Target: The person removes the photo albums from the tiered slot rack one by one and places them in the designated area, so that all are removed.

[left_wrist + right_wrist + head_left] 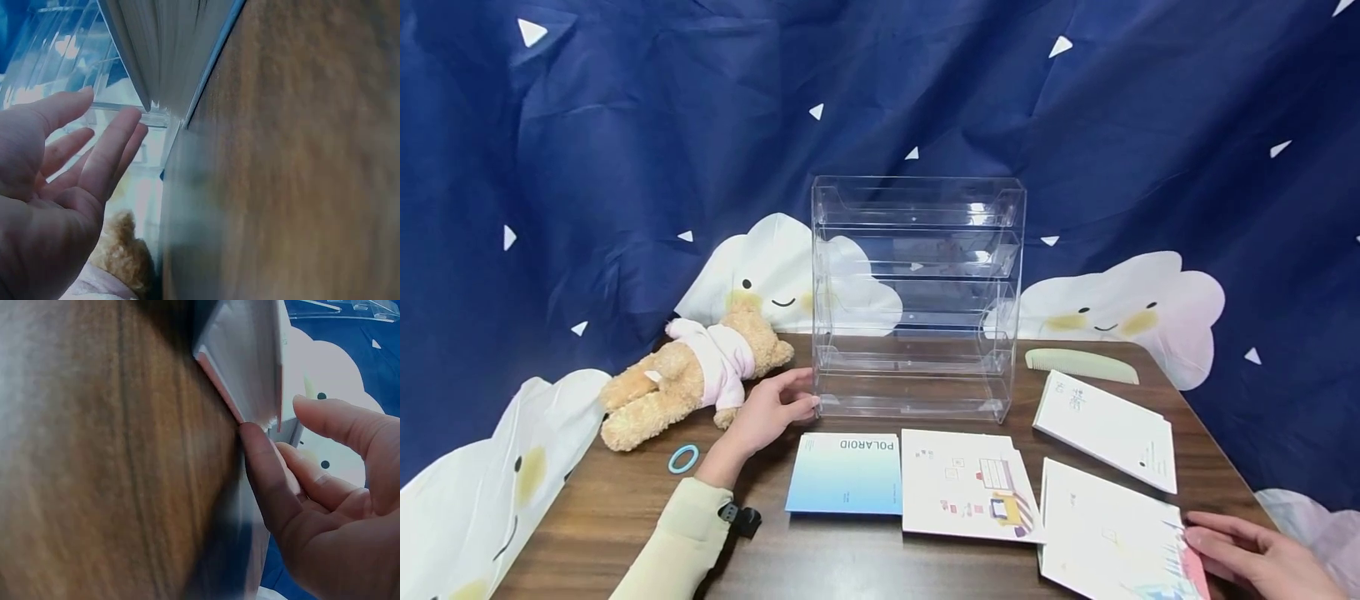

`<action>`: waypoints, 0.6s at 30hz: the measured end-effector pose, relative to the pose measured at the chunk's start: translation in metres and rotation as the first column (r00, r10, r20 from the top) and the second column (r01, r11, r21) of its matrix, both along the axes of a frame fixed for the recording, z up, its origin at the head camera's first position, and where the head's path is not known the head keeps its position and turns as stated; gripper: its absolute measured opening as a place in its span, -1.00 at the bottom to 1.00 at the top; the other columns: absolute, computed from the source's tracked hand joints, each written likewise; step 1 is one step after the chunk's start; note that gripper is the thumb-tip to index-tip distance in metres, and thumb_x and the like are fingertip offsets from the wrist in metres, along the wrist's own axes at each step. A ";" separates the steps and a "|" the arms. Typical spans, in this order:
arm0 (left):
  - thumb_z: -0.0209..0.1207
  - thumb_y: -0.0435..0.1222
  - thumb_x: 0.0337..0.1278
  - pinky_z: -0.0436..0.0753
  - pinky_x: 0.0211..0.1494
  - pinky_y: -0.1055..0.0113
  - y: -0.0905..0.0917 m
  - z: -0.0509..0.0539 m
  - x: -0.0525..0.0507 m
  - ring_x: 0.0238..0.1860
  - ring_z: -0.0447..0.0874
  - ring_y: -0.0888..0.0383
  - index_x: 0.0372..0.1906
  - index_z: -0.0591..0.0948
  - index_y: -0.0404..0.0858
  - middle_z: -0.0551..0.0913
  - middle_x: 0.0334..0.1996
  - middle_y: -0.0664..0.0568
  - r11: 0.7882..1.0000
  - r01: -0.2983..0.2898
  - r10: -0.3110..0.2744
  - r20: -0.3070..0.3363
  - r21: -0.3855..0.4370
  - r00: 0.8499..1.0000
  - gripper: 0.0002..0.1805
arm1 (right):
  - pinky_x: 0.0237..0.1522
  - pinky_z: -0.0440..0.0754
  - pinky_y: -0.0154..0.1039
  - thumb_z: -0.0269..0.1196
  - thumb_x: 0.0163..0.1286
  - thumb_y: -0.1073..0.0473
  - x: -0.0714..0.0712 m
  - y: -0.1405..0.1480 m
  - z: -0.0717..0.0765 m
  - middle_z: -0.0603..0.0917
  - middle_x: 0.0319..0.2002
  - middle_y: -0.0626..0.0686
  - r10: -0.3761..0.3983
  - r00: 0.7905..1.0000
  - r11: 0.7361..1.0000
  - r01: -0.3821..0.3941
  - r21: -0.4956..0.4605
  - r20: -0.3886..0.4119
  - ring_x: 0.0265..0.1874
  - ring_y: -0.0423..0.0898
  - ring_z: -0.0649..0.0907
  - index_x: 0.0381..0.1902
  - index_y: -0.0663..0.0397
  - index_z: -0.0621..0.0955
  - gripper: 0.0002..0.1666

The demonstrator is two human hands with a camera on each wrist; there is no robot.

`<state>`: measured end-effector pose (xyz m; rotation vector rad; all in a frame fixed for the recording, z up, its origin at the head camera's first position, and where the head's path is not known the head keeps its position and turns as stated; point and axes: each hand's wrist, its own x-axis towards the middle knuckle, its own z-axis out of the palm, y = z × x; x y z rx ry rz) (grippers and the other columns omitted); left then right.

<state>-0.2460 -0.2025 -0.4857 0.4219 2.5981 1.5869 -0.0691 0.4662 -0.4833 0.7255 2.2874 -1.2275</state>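
A clear plastic rack [913, 408] with several tiers stands upright at the back of the table. My left hand [775, 408] is at its lower left side, fingertips at or near the wall; in the left wrist view the fingers are loosely extended around nothing. Four thick books lie flat before the rack: a blue "POLAROID" one [844, 479], a white one with a shop drawing [966, 492], a white one with a pink edge [1105, 533] and a plain white one [1108, 433]. My right hand [1262, 554] touches the pink-edged book's right edge, thumb apart from its cover.
A teddy bear [677, 375] in a pale top lies left of the rack, and a blue ring [683, 458] lies in front of it. Behind the plain white book is a pale green comb [1082, 365]. A dark blue curtain [880, 83] hangs behind the table.
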 end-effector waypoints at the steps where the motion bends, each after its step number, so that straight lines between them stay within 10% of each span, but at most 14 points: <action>1: 0.37 -0.26 0.58 0.88 0.12 0.23 -0.002 0.001 0.001 0.14 0.91 -0.09 0.59 0.54 -0.33 0.76 0.36 -0.30 0.999 -0.005 0.004 -0.026 -0.043 1.000 -0.38 | -0.01 0.90 0.01 0.39 0.56 -0.39 -0.001 -0.001 0.002 0.83 0.15 0.43 0.004 1.000 1.000 -0.004 0.003 -0.004 -0.02 0.09 0.92 0.59 0.63 0.31 0.23; 11: 0.40 -0.14 0.57 0.82 0.30 -0.11 -0.041 0.020 0.026 0.23 0.88 -0.13 0.47 0.68 -0.28 0.79 0.35 -0.19 0.960 -0.049 -0.016 -0.230 -0.275 0.973 -0.46 | -0.07 0.87 -0.32 0.28 0.74 -0.16 -0.009 -0.007 0.034 0.89 0.11 0.21 0.140 0.977 0.990 -0.131 0.060 -0.164 -0.17 -0.46 0.80 0.60 0.75 0.20 0.07; 14: 0.40 -0.09 0.56 0.77 0.36 -0.17 -0.050 0.034 0.031 0.28 0.84 -0.16 0.44 0.71 -0.24 0.80 0.35 -0.16 0.937 -0.089 -0.017 -0.300 -0.336 0.954 -0.47 | -0.16 0.77 -0.50 0.32 0.72 -0.04 -0.011 -0.014 0.047 0.90 0.03 -0.23 0.232 0.911 0.966 -0.175 0.190 -0.340 -0.16 -0.60 0.73 0.49 0.59 0.50 -0.22; 18: 0.39 -0.04 0.56 0.62 0.51 -0.28 -0.059 0.051 0.031 0.43 0.72 -0.26 0.42 0.72 -0.24 0.80 0.34 -0.18 0.904 -0.146 -0.005 -0.352 -0.403 0.936 -0.46 | -0.21 0.62 -0.64 0.39 0.66 0.05 -0.015 -0.026 0.062 0.77 -0.11 -0.65 0.278 0.803 0.950 -0.148 0.276 -0.527 -0.16 -0.65 0.72 0.27 -0.16 0.79 -0.70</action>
